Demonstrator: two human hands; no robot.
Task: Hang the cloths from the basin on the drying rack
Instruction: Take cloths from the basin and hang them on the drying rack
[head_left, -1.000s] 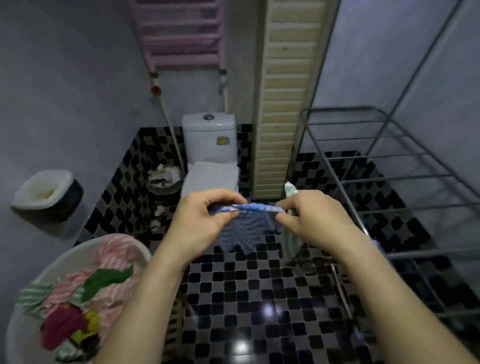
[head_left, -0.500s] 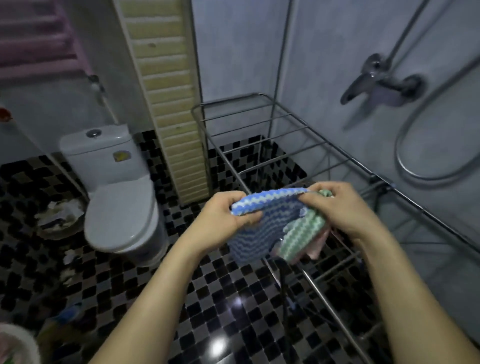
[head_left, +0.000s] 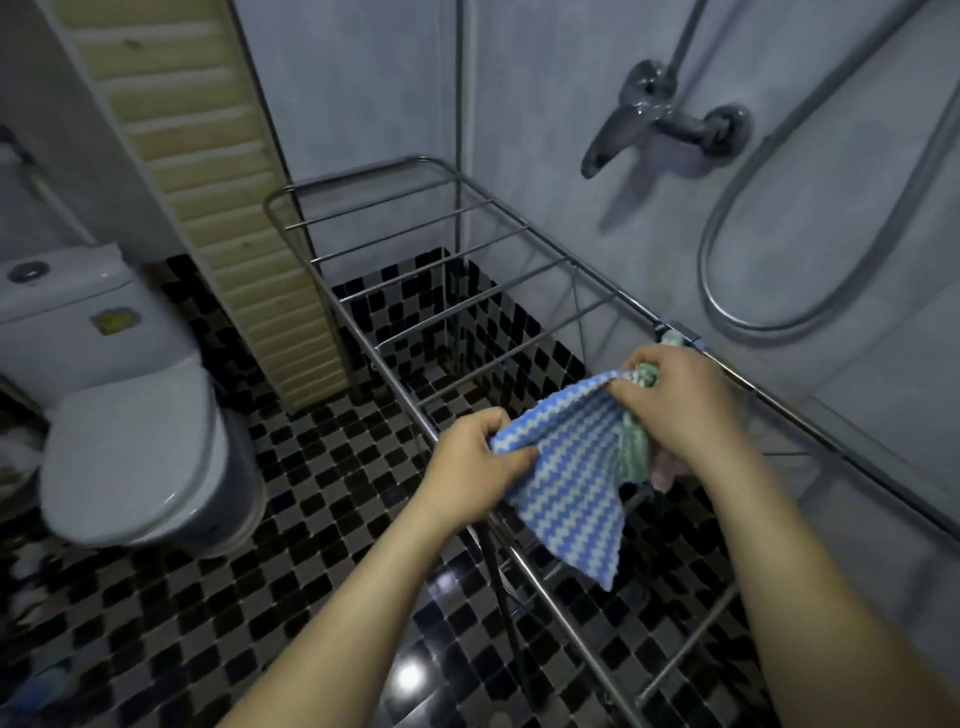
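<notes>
A blue-and-white zigzag woven cloth (head_left: 571, 478) overlaps a green-and-white striped cloth (head_left: 635, 447) and a pale pink cloth (head_left: 665, 470). The glossy tiled floor (head_left: 218, 613) is black-and-grey checked; the ceramic toilet (head_left: 124, 415) is white.

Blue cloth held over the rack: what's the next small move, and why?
Probably lower the blue zigzag cloth onto a rail of the drying rack: the left hand and right hand pinch its top corners, spread above the bars, not yet draped.

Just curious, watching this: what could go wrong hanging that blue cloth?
The right hand also bunches a green cloth and a pink cloth; either might slip to the floor while the blue cloth is spread. The rack has thin, widely spaced bars, so a badly draped cloth could drop through.
</notes>
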